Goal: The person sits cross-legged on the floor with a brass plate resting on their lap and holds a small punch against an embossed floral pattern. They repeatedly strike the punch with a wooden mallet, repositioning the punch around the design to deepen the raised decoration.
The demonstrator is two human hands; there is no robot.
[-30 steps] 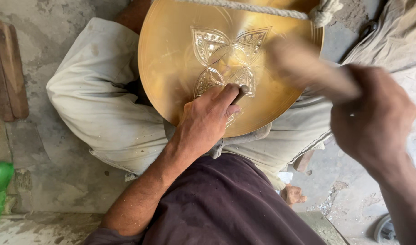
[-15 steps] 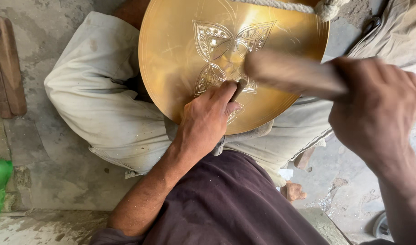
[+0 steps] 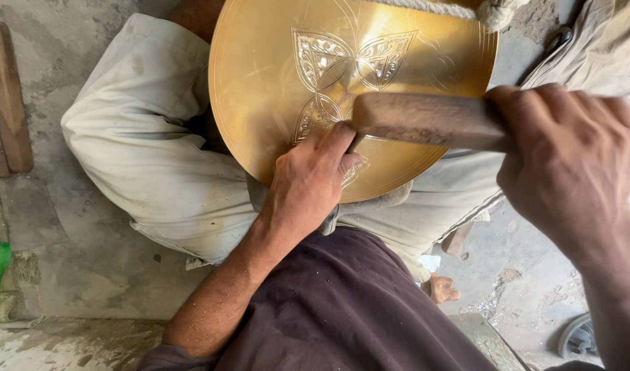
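Brass fills the top of the view: a round golden plate (image 3: 273, 103) rests tilted across the person's lap, on pale trouser legs (image 3: 157, 158), with a rope (image 3: 452, 8) running over its upper rim. Engraved on it are leaf-shaped petals, 4 of them by my count, meeting near the centre.

Left hand (image 3: 308, 189) sits low on the plate, knuckles up, fingers curled shut with the thumb pressed forward at the engraved patch. Something thin seems pinched under those fingers, but it's hidden, so I can't tell what. Right hand (image 3: 569, 165) is wrapped fully closed around a dark wooden mallet (image 3: 425, 120), whose blunt end hangs right above the left thumb.

Risk, as I judge it: mallet and thumb are almost touching, so a blow landing slightly off would catch the thumb or knuckles. The plate is only propped on cloth and rope, and a hard off-centre strike could make it slip or rock, scarring the design.

Pose now: left forearm comes up from the lower middle, wrist bent down onto the metal. Right wrist enters from the right edge, held level, mallet lying nearly horizontal. Concrete floor (image 3: 67, 227) shows at the left, with a wooden block (image 3: 9, 96) at its left edge.
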